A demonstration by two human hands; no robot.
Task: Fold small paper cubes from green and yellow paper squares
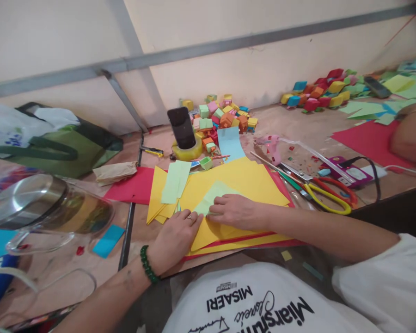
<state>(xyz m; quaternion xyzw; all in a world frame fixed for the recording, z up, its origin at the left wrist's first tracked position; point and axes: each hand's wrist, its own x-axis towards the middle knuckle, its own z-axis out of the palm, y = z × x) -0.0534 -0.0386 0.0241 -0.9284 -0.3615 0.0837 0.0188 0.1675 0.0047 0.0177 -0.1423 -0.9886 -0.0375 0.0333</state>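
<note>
A light green sheet of paper (217, 192) lies on a stack of yellow paper (244, 173) in front of me. My right hand (234, 212) presses on its lower right edge with curled fingers. At the lower left corner of that sheet, my left hand (180, 235), wearing a ring, has its fingers bent and held together on the paper. Both hands hide the sheet's near edge. Narrow light green strips (175, 181) rest on the yellow stack, left of the sheet. Red paper (133, 185) shows beneath the yellow on the left.
Small coloured paper boxes (225, 113) are heaped behind a phone (182, 127) propped on a tape roll (189, 150). Scissors (327, 196) and a pink glue gun (272, 147) lie to the right. A glass jug (79, 206) stands left. Another person's arm (412, 134) reaches in at right.
</note>
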